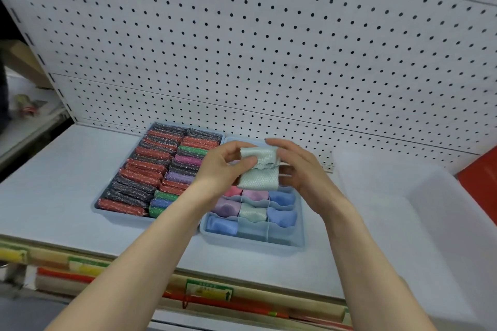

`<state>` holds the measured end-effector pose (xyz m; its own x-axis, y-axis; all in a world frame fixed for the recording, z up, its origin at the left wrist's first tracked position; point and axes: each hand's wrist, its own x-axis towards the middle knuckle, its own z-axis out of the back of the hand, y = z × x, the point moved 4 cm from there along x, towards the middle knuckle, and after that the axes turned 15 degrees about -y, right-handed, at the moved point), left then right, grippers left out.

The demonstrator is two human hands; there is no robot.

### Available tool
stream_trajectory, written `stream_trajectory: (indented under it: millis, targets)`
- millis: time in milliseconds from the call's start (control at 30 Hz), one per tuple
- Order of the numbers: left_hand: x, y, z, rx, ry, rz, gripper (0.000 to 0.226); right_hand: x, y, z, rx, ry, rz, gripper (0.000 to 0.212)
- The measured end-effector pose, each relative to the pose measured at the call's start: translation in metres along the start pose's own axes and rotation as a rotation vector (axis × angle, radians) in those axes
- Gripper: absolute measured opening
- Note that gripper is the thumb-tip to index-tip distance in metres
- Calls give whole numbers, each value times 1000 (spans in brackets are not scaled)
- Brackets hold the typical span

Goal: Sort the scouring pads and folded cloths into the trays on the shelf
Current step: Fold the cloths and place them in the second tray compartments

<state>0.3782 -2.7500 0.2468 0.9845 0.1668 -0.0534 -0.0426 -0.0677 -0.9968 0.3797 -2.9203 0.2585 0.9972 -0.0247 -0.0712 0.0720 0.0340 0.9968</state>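
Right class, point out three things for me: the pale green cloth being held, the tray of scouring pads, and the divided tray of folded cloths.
pale green cloth point(258, 169), head view, its middle fold.
tray of scouring pads point(94, 207), head view, its near-left rim.
divided tray point(252, 244), head view, its bare front rim.

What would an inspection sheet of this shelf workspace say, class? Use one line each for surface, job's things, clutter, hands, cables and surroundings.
Surface: pale blue shelf board, carrying two trays side by side.
Job's things: light blue open tray packed with red, dark, green, purple and blue scouring pads; light blue divided tray with folded cloths in pink, lilac, blue and mint, the two near-right cells open; mint green folded cloth held above it.
Clutter: translucent white plastic bin on the right.
Hands: left hand and right hand both grip the mint cloth.
Cables: nothing seen.
Surroundings: white pegboard back panel; price-label strip below.
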Motion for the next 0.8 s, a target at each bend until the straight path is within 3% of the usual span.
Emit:
stream_trajectory:
  millis: [67,167,267,333,433,567,700,800]
  targets:
    - [-1,0,4,7,-5,-22,20,-7,-5,-5,-21,58,-10,24]
    - [-3,4,9,25,3,7,25,-11,-11,-9,38,-12,45,28]
    - [-7,13,15,-86,4,203,23,-13,-17,-9,-12,-118,137,34]
    - [-10,20,19,-114,18,240,19,-19,-20,-12,-89,-148,154,39]
    - [-14,29,23,-36,34,126,20,-28,-27,-18,-39,-131,17,47]
    - [-18,36,26,28,67,60,26,-35,-34,-16,-1,-49,-231,31]
    - [-18,53,29,195,159,-17,31,-43,-46,-12,-181,73,-179,25]
    - [-21,64,35,549,176,-314,38,-40,-66,-1,-559,-34,-17,27]
